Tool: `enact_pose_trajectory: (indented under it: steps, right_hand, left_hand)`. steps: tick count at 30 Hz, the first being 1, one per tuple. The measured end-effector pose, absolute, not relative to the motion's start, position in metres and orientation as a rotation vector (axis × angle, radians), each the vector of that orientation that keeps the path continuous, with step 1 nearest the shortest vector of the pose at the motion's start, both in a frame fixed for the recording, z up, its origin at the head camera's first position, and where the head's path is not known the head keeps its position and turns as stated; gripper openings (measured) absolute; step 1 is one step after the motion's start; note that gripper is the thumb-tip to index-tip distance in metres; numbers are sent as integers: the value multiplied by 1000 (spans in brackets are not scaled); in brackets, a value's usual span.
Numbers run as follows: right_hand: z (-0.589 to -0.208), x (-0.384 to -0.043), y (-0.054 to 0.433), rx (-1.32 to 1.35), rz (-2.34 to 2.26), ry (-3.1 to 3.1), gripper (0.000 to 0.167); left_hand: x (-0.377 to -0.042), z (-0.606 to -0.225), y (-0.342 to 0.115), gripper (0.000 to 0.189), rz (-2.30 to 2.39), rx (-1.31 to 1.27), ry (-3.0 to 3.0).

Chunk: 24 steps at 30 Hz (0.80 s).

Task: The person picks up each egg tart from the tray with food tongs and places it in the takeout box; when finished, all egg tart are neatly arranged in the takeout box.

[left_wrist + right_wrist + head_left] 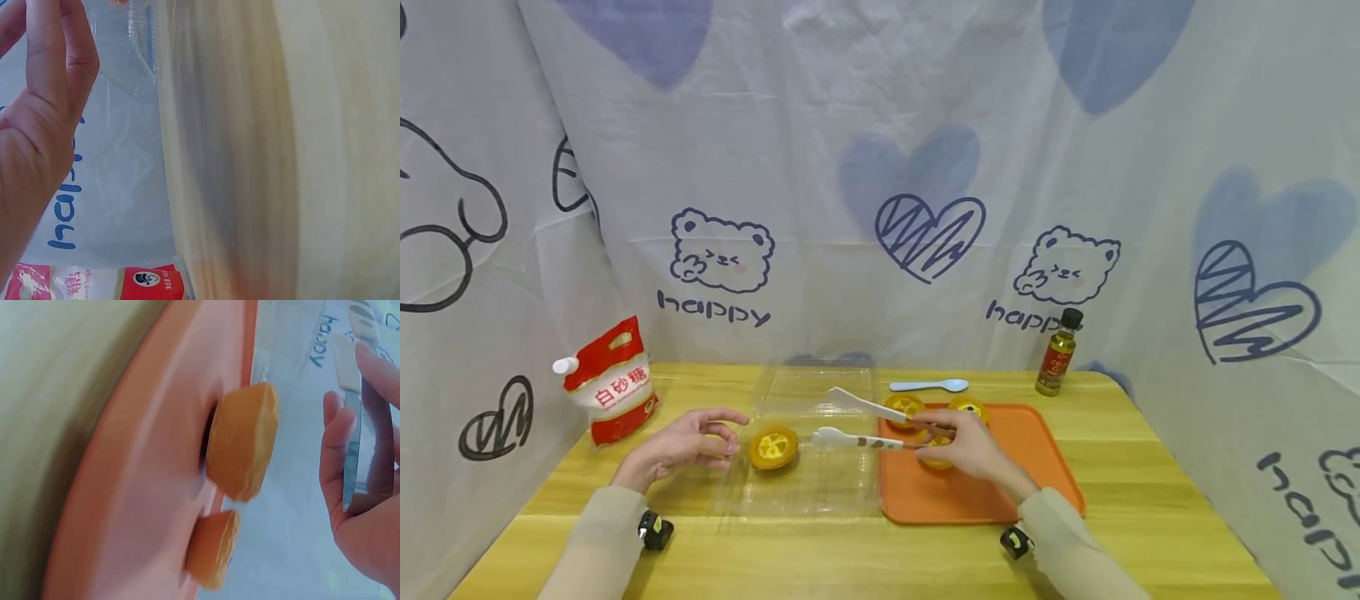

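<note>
In the head view my right hand holds a pair of tongs with white tips and metal arms. The tips stand apart, pointing left over a clear plastic box. One egg tart sits in that box. My left hand hovers by the box's left side, fingers loosely bent, holding nothing. Three more tarts are on the orange tray, one partly hidden beneath my right hand. The right wrist view shows two tray tarts, the nearer tart beside the hand gripping the tongs.
A red and white sugar bag with a white cap stands at the back left. Behind the tray lies a light blue spoon. A small dark-capped bottle stands at the back right. Printed cloth encloses the wooden table.
</note>
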State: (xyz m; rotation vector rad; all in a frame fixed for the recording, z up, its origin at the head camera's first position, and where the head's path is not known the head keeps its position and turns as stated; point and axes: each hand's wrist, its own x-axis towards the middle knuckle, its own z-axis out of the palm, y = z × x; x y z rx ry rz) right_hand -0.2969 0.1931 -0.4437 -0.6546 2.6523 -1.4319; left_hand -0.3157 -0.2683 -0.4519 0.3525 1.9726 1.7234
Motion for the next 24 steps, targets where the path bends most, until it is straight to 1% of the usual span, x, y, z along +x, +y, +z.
enact_pose_trajectory:
  steps: [9, 15, 24]
  right_hand:
    - [-438, -298, 223, -662, -1479, 2611, 49]
    - [-435, -296, 246, -643, -1394, 2765, 47]
    - [-441, -291, 279, -586, -1467, 2775, 48]
  left_hand:
    - [-313, -448, -270, 63, 1735, 360, 1981]
    - [-314, -446, -270, 63, 1727, 349, 1988]
    - [-317, -451, -267, 64, 1708, 349, 1995]
